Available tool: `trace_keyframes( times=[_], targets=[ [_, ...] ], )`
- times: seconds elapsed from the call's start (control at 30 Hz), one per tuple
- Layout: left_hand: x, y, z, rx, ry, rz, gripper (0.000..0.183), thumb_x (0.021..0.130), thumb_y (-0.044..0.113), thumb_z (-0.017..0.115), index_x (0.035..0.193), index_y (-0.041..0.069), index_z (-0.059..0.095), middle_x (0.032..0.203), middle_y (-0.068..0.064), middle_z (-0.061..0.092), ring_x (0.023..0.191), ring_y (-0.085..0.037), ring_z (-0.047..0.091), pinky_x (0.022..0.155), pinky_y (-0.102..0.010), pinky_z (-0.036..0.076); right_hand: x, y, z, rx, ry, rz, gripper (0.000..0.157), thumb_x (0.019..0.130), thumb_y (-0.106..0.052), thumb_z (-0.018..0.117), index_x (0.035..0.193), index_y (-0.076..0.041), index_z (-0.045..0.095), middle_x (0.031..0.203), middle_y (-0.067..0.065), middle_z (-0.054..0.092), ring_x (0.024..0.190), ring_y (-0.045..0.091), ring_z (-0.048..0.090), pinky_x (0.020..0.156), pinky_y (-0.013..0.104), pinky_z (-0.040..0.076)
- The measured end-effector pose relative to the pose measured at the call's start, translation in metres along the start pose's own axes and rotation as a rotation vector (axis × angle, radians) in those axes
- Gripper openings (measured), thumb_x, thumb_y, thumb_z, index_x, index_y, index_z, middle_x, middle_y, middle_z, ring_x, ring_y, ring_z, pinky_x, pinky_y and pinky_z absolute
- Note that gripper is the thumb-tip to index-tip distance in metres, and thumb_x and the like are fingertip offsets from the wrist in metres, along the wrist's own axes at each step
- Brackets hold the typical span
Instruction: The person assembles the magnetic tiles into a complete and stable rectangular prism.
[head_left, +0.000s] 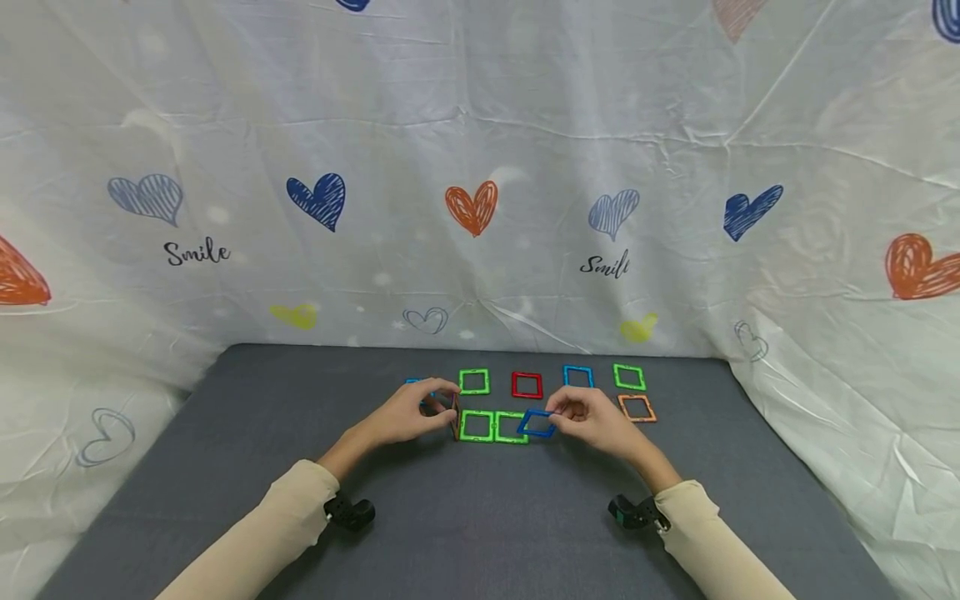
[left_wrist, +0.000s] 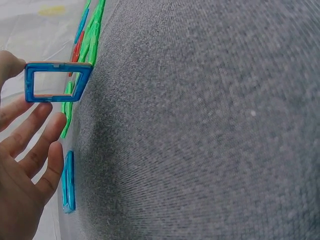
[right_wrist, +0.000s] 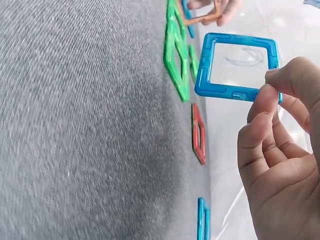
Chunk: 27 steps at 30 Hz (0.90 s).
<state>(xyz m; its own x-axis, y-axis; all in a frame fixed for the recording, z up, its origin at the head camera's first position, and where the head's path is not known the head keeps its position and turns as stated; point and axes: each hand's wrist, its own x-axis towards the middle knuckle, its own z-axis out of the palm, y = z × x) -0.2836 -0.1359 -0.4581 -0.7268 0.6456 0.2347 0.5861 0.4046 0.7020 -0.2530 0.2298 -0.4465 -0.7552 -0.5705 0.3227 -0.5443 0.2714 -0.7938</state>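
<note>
My left hand (head_left: 408, 412) holds an upright blue square magnetic tile (left_wrist: 57, 99) at the left edge of two joined green tiles. An orange tile (right_wrist: 200, 19) lies flat against its other face. The left fingers touch the top and side of this pair. The left green tile (head_left: 462, 427) and the right green tile (head_left: 510, 439) lie flat side by side on the table. With thumb and index finger, my right hand (head_left: 596, 418) pinches another blue square tile (right_wrist: 235, 93) by one corner. That tile is tilted and overlaps the right green tile in the head view.
Behind the hands lie a green tile (head_left: 474, 392), a red tile (head_left: 527, 396), a blue tile (head_left: 577, 367) and another green tile (head_left: 630, 386). An orange tile (head_left: 637, 419) lies right of my right hand. A printed cloth (head_left: 525, 283) hangs along the back edge of the grey table (head_left: 480, 525).
</note>
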Motion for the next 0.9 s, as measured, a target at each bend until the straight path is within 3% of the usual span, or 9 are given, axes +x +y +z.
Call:
trace_keyframes(
  times=[0.27,0.43,0.63,0.9],
  targets=[
    [0.001,-0.002,0.001,0.002,0.001,0.0,0.045,0.102,0.025,0.066,0.138,0.0,0.058,0.13,-0.013,0.061,0.095,-0.018,0.068,0.077,-0.033,0.056,0.004,0.003,0.011,0.042,-0.01,-0.029,0.01,0.097,0.001,0.068,0.106,0.003,0.069,0.097,0.012,0.068,0.078,0.032,0.065,0.065,0.031,0.054],
    [0.001,-0.002,0.0,-0.001,-0.001,-0.021,0.045,0.101,0.023,0.067,0.139,0.001,0.057,0.13,-0.01,0.062,0.095,-0.017,0.068,0.076,-0.032,0.056,0.008,0.003,0.017,0.071,-0.011,-0.023,0.012,0.095,0.005,0.069,0.105,-0.001,0.071,0.096,0.009,0.069,0.077,0.027,0.065,0.064,0.03,0.054],
    [0.002,-0.001,0.0,-0.015,-0.001,-0.031,0.045,0.101,0.024,0.067,0.139,0.001,0.057,0.131,-0.011,0.061,0.095,-0.017,0.068,0.076,-0.032,0.056,0.012,0.004,0.025,0.09,-0.013,-0.044,0.016,0.093,0.011,0.068,0.105,0.0,0.07,0.096,0.017,0.068,0.077,0.022,0.064,0.064,0.03,0.054],
    [0.002,-0.001,0.002,-0.031,0.007,-0.011,0.044,0.102,0.023,0.067,0.137,-0.001,0.057,0.126,-0.011,0.063,0.095,-0.017,0.069,0.075,-0.033,0.056,0.018,-0.027,0.031,0.074,-0.009,-0.066,0.011,0.092,0.015,0.066,0.101,0.01,0.068,0.092,0.023,0.066,0.073,0.029,0.063,0.062,0.03,0.054]
  ],
)
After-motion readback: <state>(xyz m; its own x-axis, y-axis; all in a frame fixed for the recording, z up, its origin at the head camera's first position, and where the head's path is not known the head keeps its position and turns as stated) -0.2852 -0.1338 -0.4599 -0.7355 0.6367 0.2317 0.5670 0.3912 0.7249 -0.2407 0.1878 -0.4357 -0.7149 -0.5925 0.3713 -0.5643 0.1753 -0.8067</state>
